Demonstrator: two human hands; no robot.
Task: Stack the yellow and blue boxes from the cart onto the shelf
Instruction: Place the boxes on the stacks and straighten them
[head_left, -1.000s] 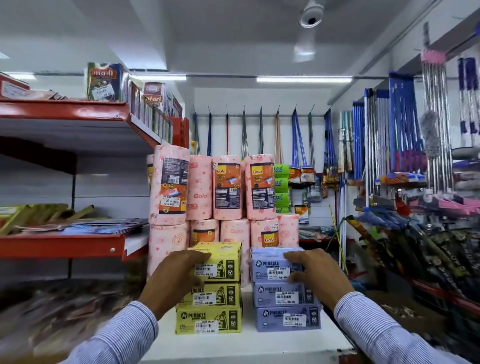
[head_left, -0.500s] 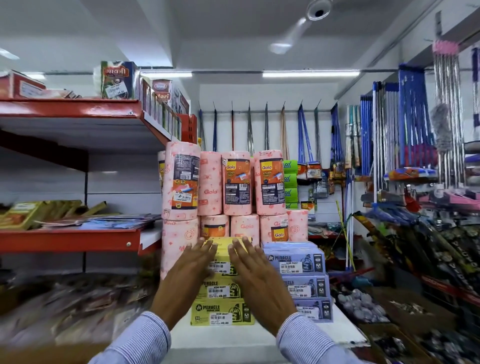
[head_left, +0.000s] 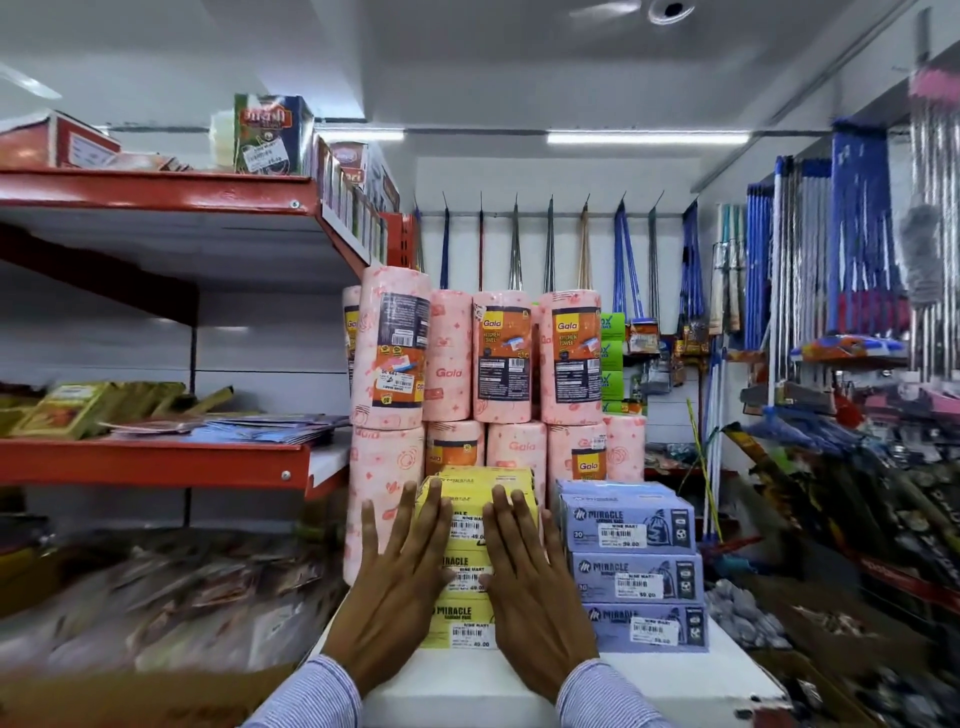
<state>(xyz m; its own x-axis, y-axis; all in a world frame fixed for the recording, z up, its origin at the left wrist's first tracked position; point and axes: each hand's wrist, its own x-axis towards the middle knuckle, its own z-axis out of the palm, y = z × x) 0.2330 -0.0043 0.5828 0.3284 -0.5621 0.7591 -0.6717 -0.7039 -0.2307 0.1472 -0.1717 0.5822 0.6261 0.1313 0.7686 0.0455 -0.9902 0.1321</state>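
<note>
Three yellow Miracle boxes (head_left: 480, 483) stand stacked on a white shelf top (head_left: 675, 680). Right beside them is a stack of three blue Miracle boxes (head_left: 634, 571) of the same height. My left hand (head_left: 400, 582) lies flat against the left front of the yellow stack, fingers spread. Against the right front of that stack rests my right hand (head_left: 530, 587), also flat with fingers apart, its edge close to the blue boxes. Neither hand grips a box. No cart is in view.
Pink Gala kitchen towel rolls (head_left: 498, 358) stand in two tiers right behind both stacks. A red shelf (head_left: 156, 462) with flat packets and an upper red shelf (head_left: 156, 189) run along the left. Brooms and mops (head_left: 857, 234) hang at the right. A brown carton (head_left: 130, 696) sits low left.
My right hand left the top blue box and came over to the yellow stack. My left hand slid from the top yellow box down its front. Both now press flat on the yellow boxes.
</note>
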